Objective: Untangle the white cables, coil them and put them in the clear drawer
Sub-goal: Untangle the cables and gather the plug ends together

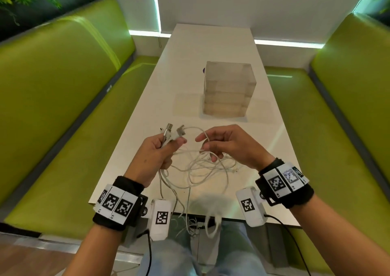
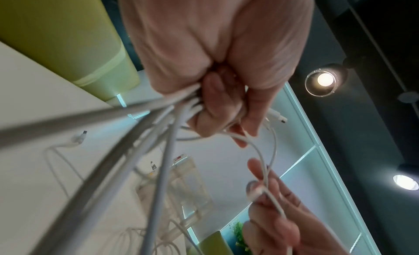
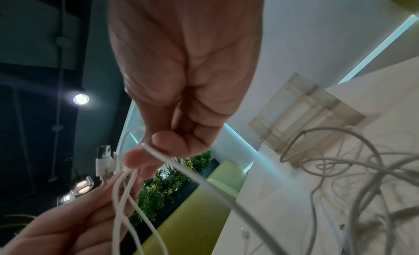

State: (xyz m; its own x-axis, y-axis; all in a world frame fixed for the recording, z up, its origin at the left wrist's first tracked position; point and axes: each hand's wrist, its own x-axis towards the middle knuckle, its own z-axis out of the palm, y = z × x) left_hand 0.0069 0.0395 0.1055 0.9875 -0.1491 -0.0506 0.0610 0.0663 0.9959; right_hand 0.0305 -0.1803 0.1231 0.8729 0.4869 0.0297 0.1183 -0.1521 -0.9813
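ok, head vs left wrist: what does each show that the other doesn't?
Head only: both wristbands, the cable tangle spilling over the near table edge, and the green benches on both sides.

Left wrist only: the left hand's curled fingers from below, the cables fanning out beneath them, and the ceiling lamps.

Both: the left hand gripping the bundle, the right hand pinching one strand, and the clear drawer unit.
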